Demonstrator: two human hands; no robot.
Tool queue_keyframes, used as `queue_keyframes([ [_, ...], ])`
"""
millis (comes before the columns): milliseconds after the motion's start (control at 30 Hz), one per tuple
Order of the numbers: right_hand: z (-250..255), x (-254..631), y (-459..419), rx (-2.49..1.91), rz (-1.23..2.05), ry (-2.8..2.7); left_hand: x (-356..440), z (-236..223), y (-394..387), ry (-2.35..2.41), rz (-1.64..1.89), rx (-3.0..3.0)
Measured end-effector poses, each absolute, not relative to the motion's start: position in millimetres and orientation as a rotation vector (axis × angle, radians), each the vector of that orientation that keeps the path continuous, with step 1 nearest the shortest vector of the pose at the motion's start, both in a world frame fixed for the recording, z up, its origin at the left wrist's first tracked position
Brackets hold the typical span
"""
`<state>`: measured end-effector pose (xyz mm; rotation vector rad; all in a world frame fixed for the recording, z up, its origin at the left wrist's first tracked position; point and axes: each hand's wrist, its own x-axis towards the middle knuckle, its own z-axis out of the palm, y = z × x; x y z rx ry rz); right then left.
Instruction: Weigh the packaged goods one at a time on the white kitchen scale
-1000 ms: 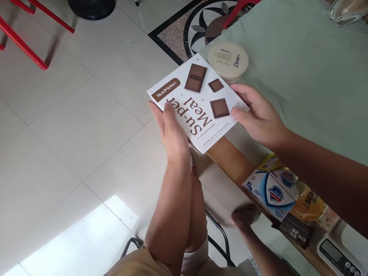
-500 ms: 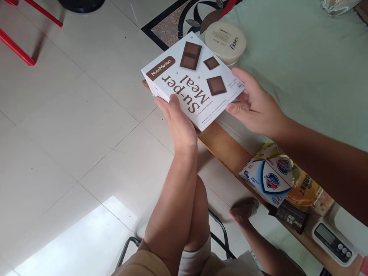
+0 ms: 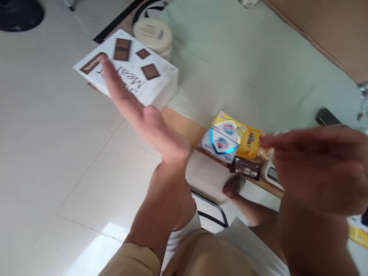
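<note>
The white meal shake box (image 3: 161, 71) with chocolate squares printed on it stands at the table's far left corner, beside a cream Dove tub (image 3: 153, 34). My left hand (image 3: 143, 119) is open, fingers stretched out, over the near side of the box's face; whether it touches cannot be made out. Blurred by motion, my right hand (image 3: 319, 165) hovers at the right with fingers extended and nothing seen in it. Below its fingertips lie a Safeguard soap pack (image 3: 221, 140), a yellow packet (image 3: 249, 142) and a dark wrapped bar (image 3: 245, 168).
A white scale (image 3: 271, 174) is partly covered by my right hand. The table has a pale green cloth (image 3: 218, 76) and a wooden edge (image 3: 184, 124). A cardboard piece (image 3: 322, 30) and a black object (image 3: 327, 117) lie at the right. The tiled floor (image 3: 57, 153) spreads left.
Both hands have let go of the meal shake box, which now rests beside the tub. My right hand has swung right and nearer. The view has turned toward the right.
</note>
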<state>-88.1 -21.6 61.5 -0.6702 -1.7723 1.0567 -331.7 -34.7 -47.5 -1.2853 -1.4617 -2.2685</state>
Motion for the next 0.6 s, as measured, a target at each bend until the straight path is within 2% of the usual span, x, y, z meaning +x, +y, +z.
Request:
queue_keyframes([
  [67, 46.4, -36.8, -42.7, -0.724, 0.997, -1.632, -264.2, -14.5, -37.3, -1.447, -2.465, -1.326],
  [133, 27.2, 11.9, -58.4, -0.879, 0.939, -1.492, -197.6, 2.5, -45.9, -1.294, -2.504, -1.657],
  [333, -5.9, 130.4, -95.1, -1.031, 0.537, -1.213, -65.4, -18.7, -72.1, -1.053, -2.162, -2.677],
  [500, -20.0, 212.2, -106.2, -1.108, 0.002, -0.987, 23.7, -15.3, -66.6, -1.116, -2.035, -2.941],
  [600, -23.5, 256.5, -109.1, -1.232, -0.217, -0.803, 83.7, 0.1, -68.4, -1.052, -2.11, -3.011],
])
